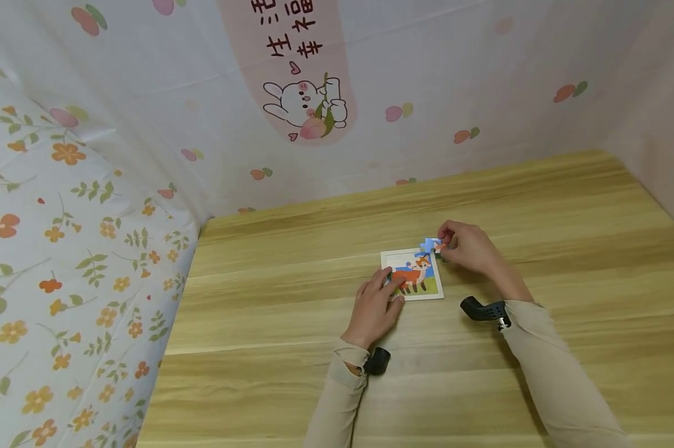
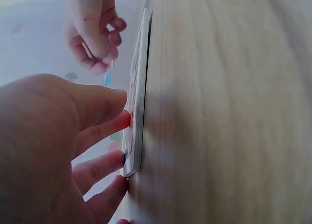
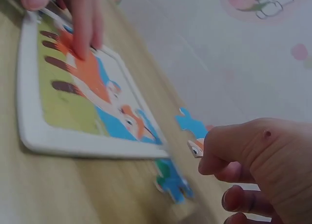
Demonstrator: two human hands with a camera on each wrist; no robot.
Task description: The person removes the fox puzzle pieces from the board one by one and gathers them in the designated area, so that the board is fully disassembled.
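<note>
A square jigsaw puzzle in a white frame (image 1: 440,287) lies on the table, showing an orange fox on blue and green. My left hand (image 1: 375,308) rests at its left side, fingers extended, with fingertips on the picture and at the frame's edge. Beyond the frame's far right corner, my right hand (image 1: 471,249) pinches a blue puzzle piece (image 3: 192,129) with part of a fox's face, held up between thumb and fingers. Beneath it, beside the frame, lies another puzzle piece (image 3: 170,180) in blue and green. A pale gap shows in the picture's upper part.
The wood-grain table (image 1: 258,323) extends around the puzzle. A white printed cloth (image 1: 438,81) hangs behind it, and a floral cloth (image 1: 79,267) hangs at the left. Black wrist cameras, including one (image 1: 482,309) on the right wrist, stick out over the table.
</note>
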